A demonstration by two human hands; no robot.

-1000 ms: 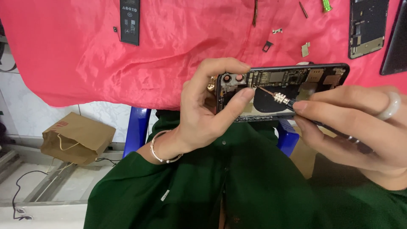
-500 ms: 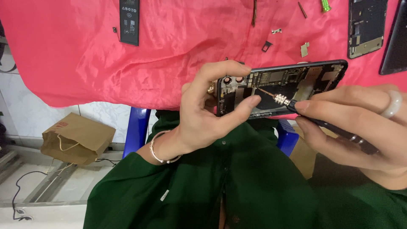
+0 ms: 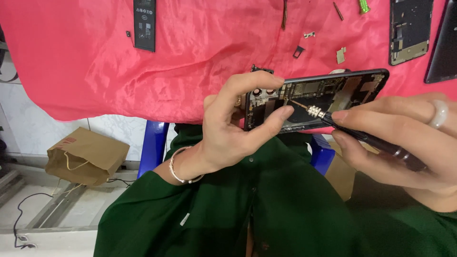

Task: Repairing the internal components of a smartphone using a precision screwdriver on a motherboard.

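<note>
Gripping the opened phone by its near end, left hand holds it just in front of the red cloth. Right hand pinches a thin screwdriver, tip inside the phone, apparently on a screw. Battery lies on the cloth, well apart.
</note>
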